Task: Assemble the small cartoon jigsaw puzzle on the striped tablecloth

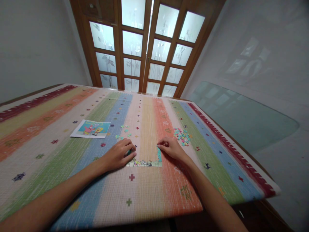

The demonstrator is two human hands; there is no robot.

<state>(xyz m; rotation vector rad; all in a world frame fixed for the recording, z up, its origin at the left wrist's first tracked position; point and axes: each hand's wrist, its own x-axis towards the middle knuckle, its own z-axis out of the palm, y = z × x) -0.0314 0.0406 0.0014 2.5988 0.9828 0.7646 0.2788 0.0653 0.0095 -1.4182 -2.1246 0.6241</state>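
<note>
Puzzle border [144, 163] | left hand [119, 154] at left end | right hand [171, 148] touching

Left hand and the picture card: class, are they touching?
Apart. The head view shows the left hand beside the puzzle edge, with a stretch of striped cloth between it and the picture card.

No text, number, label or brand can be read anywhere. The picture sheet [91, 129], lying left of and beyond the puzzle border [145, 163], shows only cartoon figures with no legible words. The cloth [142, 199] beneath the border carries small cross and star patterns, not writing.
</note>
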